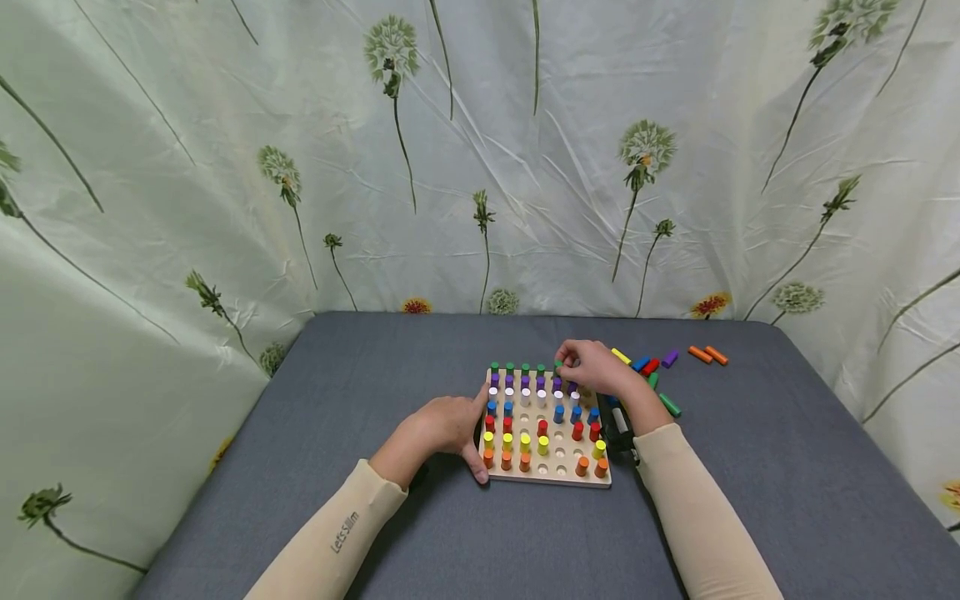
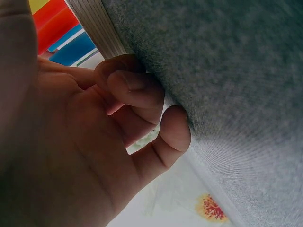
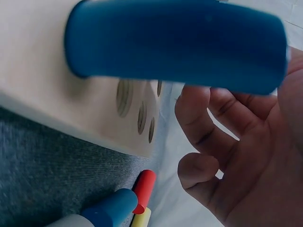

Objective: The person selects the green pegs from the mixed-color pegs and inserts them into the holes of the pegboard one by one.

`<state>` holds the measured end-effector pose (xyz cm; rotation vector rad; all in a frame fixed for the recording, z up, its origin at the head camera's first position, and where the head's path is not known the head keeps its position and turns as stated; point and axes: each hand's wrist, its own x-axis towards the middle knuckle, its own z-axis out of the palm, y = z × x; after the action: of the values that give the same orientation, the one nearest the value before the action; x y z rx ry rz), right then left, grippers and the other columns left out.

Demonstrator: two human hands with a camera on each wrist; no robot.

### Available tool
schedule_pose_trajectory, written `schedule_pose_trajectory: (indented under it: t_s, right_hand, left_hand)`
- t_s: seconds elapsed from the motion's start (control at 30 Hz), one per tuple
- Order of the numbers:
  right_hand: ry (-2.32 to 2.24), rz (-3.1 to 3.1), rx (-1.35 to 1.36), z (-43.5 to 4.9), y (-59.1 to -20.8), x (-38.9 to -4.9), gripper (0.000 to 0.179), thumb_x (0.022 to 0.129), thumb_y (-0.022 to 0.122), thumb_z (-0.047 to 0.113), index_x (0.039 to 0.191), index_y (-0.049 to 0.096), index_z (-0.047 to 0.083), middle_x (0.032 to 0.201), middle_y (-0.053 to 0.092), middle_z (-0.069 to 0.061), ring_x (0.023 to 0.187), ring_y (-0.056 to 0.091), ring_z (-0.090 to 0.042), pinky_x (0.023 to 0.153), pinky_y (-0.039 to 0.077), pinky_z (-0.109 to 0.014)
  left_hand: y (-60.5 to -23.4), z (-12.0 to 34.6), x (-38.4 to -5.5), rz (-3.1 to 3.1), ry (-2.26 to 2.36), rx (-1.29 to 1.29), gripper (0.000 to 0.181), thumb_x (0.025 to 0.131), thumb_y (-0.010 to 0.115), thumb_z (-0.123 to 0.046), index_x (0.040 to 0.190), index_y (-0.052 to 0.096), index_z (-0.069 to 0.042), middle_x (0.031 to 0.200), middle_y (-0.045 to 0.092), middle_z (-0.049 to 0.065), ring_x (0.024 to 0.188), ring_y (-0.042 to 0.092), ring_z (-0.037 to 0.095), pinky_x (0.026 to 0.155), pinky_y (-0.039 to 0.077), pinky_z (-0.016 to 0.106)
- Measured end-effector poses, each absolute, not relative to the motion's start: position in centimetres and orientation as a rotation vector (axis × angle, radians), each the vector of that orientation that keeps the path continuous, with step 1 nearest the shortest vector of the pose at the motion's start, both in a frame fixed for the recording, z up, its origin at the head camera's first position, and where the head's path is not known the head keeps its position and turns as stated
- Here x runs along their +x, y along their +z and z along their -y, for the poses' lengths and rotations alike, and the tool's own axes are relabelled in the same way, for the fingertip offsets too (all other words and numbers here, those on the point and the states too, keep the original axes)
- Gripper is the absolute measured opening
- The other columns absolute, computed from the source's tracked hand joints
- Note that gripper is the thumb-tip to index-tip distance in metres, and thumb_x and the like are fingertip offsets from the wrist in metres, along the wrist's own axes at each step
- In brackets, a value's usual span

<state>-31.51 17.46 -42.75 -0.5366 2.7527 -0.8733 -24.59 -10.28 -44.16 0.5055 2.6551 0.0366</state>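
A wooden pegboard (image 1: 551,479) stands on the table, with rows of coloured pegs upright in its holes. Along its left side my left hand (image 1: 444,425) holds the board, thumb near the front corner; the left wrist view shows curled fingers (image 2: 137,90) by the wooden edge. At the back row, my right hand (image 1: 596,367) pinches a green peg (image 1: 558,365) beside the other green pegs (image 1: 525,367). A large blue peg (image 3: 175,42) in the right wrist view hides the right fingertips and whatever they hold. Whether the green peg is seated in its hole I cannot tell.
Loose pegs lie right of the board: a yellow peg (image 1: 621,356), a red peg (image 1: 650,367), a purple peg (image 1: 670,358), orange pegs (image 1: 708,355) and a green peg (image 1: 670,405) among them. A flowered curtain (image 1: 450,208) hangs behind the grey table (image 1: 390,350).
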Motion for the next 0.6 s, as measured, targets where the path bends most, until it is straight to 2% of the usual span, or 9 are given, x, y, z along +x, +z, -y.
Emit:
schedule_pose_trajectory:
  t_s: [0.6]
  right_hand:
    - [-0.826, -2.741, -0.538, -17.14, -43.26, -31.71, 0.016, 0.103, 0.066, 0.017, 0.114, 0.069, 0.005, 0.101, 0.071, -0.010, 0.079, 0.061, -0.017, 0.075, 0.052, -0.032]
  left_hand:
    - [-44.37, 10.27, -24.77, -2.656, 0.034, 0.504, 0.152, 0.061, 0.092, -0.074, 0.172, 0.007, -0.014, 0.160, 0.056, 0.010, 0.140, 0.059, 0.026, 0.122, 0.045, 0.045]
